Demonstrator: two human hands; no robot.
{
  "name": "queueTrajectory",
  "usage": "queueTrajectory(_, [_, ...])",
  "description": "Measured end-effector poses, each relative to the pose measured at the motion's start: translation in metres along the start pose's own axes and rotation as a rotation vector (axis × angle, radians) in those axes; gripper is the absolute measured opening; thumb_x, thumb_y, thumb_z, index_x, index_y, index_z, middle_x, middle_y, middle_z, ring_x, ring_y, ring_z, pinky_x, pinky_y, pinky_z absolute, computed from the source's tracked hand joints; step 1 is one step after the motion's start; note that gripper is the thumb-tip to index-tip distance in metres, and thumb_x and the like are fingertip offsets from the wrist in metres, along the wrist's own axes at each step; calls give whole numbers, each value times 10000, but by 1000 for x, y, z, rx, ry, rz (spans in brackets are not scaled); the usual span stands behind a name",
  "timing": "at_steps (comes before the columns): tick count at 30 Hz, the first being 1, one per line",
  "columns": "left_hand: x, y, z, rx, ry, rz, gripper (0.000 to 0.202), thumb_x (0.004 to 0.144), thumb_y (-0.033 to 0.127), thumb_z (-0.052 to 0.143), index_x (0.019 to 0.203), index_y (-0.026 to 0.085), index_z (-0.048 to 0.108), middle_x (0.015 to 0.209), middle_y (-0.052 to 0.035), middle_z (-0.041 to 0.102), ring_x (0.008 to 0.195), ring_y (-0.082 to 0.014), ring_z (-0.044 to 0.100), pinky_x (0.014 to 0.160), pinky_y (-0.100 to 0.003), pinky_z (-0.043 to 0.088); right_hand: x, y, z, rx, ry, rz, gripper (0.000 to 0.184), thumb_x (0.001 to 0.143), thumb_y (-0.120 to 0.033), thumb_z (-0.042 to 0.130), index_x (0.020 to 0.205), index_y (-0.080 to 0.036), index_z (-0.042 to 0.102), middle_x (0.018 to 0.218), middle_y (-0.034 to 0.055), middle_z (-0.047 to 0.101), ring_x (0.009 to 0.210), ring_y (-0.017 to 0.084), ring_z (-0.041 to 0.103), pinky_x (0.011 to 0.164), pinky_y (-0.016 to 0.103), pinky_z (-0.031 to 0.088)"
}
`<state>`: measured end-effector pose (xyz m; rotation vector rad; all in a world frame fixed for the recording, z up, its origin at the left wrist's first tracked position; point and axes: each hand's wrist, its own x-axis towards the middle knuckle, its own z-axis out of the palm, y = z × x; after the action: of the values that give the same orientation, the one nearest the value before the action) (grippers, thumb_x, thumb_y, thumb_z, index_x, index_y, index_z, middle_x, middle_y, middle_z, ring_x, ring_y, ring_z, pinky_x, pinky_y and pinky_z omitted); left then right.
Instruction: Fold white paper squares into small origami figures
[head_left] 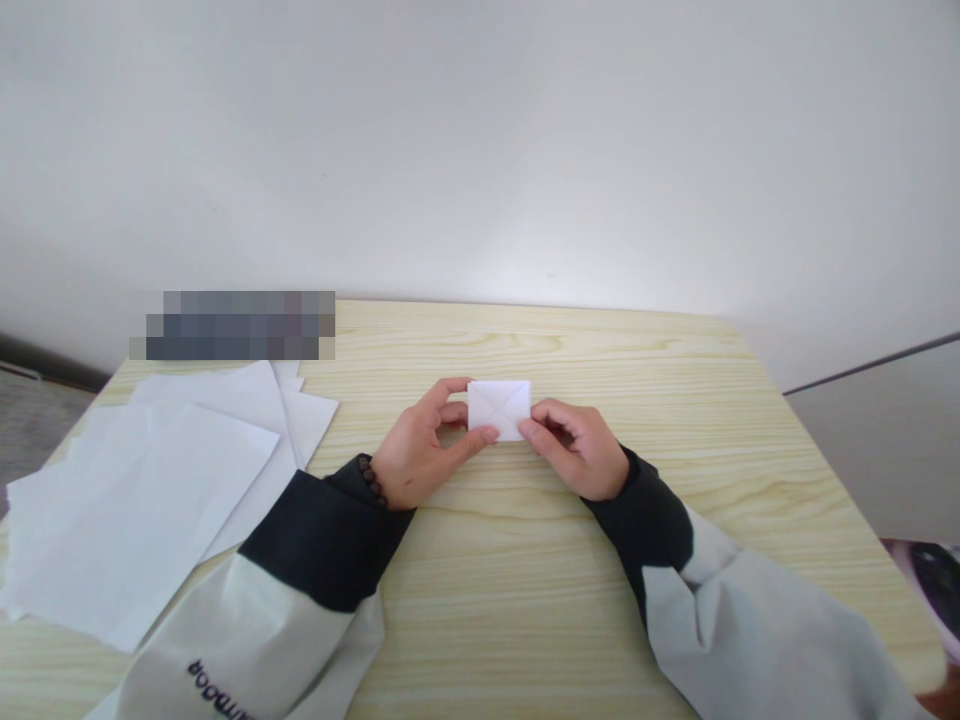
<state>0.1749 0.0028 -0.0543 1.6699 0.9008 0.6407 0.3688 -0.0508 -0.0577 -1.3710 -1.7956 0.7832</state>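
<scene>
A small folded piece of white paper (499, 408) is held between both hands above the middle of the table. Diagonal creases cross on its face. My left hand (427, 440) grips its left side, the thumb on the lower front edge and the index finger at the upper left corner. At the lower right corner, my right hand (576, 443) pinches the paper between thumb and curled fingers. The fingertips behind the paper are hidden.
Loose white sheets (135, 500) overlap on the left of the wood-grain table (510, 620). A blurred-out dark object (236, 328) lies at the back left. A white wall (480, 150) rises behind the table. Something dark and round (941, 580) shows past the right edge.
</scene>
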Motion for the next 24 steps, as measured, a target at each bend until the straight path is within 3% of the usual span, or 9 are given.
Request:
queueTrajectory(7, [3, 2, -1, 1, -30, 26, 275, 768, 385, 618, 930, 163, 597, 860, -51, 710, 810, -186, 651, 802, -318, 497, 0, 0, -1, 34, -67, -59, 229, 818, -305, 528, 632, -180, 476, 520, -44, 442, 466, 70, 367, 453, 206, 288])
queueTrajectory(14, [2, 5, -4, 72, -78, 45, 263, 784, 422, 588, 816, 181, 688, 868, -20, 722, 836, -190, 647, 788, -273, 487, -1, 3, 0, 9, -39, -14, 289, 832, -334, 518, 591, -180, 476, 468, -51, 414, 423, 63, 343, 429, 205, 267])
queueTrajectory(20, [1, 3, -8, 191, -147, 86, 275, 805, 409, 566, 724, 199, 723, 777, -12, 726, 761, -178, 645, 692, -240, 473, -2, 2, -2, -62, -78, -164, 285, 866, -316, 453, 633, -168, 522, 551, -6, 503, 492, 88, 429, 485, 220, 322])
queueTrajectory(24, [1, 5, -9, 229, -152, 127, 267, 801, 381, 575, 675, 193, 718, 715, -13, 714, 692, -162, 628, 644, -230, 462, -1, 1, -3, -44, -74, -129, 375, 924, -304, 367, 603, -172, 510, 550, -2, 536, 505, 86, 466, 523, 215, 349])
